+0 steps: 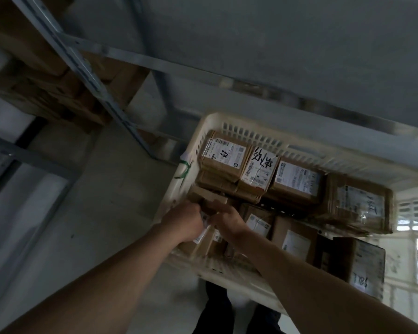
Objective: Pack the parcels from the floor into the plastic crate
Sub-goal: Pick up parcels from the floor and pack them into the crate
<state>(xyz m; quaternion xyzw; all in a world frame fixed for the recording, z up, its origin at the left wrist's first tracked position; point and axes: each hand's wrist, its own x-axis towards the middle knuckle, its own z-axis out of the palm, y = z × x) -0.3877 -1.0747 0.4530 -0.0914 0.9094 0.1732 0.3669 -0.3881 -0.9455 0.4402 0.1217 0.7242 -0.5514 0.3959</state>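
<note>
Your two hands meet at the near-left corner of the cream slotted plastic crate [256, 137]: left hand [184, 221] and right hand [228, 220] both curl round one small brown cardboard parcel [209, 201]. Four labelled brown parcels [297, 179] line the far row (more lie nearer, count unclear). A grey metal shelf frame [82, 66] stands far left.

We count one white plastic crate [229, 121]; inside it, at least eight brown cardboard parcels [297, 179] with white labels, four across the far row, the rest nearer us and partly hidden, so the exact count is uncertain; two hands, the left hand [186, 222] and the right hand [227, 220]; one green tie [184, 168] on the crate's rim; one metal shelving rack [82, 66].
</note>
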